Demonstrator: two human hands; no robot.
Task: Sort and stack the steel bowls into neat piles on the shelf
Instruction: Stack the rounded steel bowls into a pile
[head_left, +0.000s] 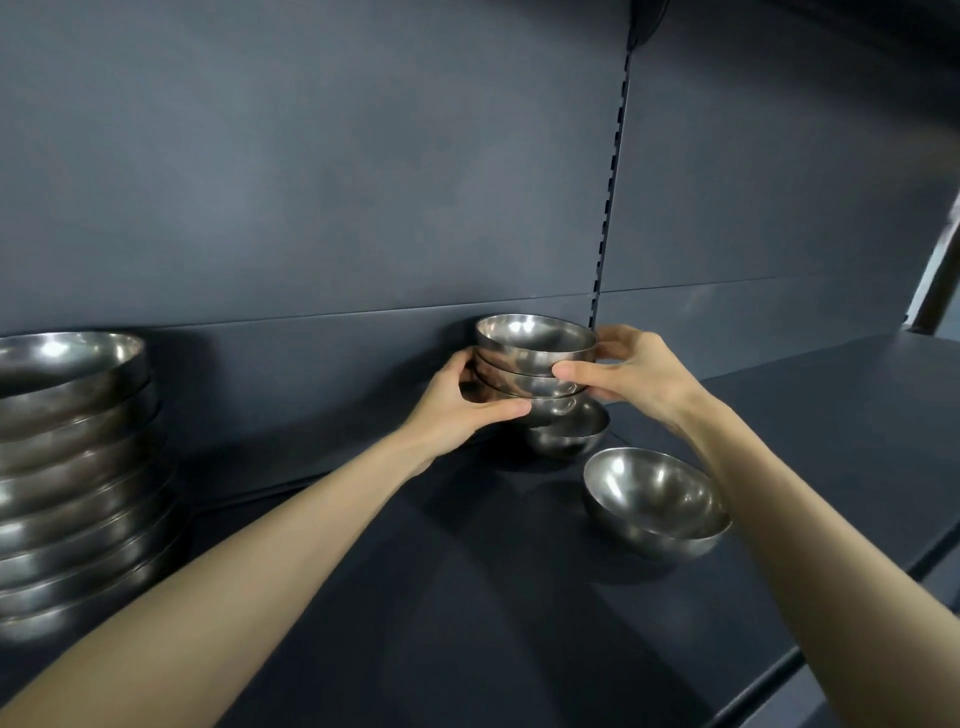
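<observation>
Steel bowls — a stack of three (535, 364) — sat gripped between left hand (462, 410) and right hand (628, 371), fingers (571, 373) curled round its sides, over a fourth bowl (569, 434) at the back of the shelf (467, 597); lowering it level and centred seemed the surest seating.

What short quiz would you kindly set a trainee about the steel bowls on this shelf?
1. True or false: the left hand and the right hand both hold the small stack.
2. Where on the shelf is the tall pile of wide bowls? A) far left B) far right C) between the hands
3. How many bowls show in the small stack?
Key: 1 true; 2 A; 3 three.
</observation>
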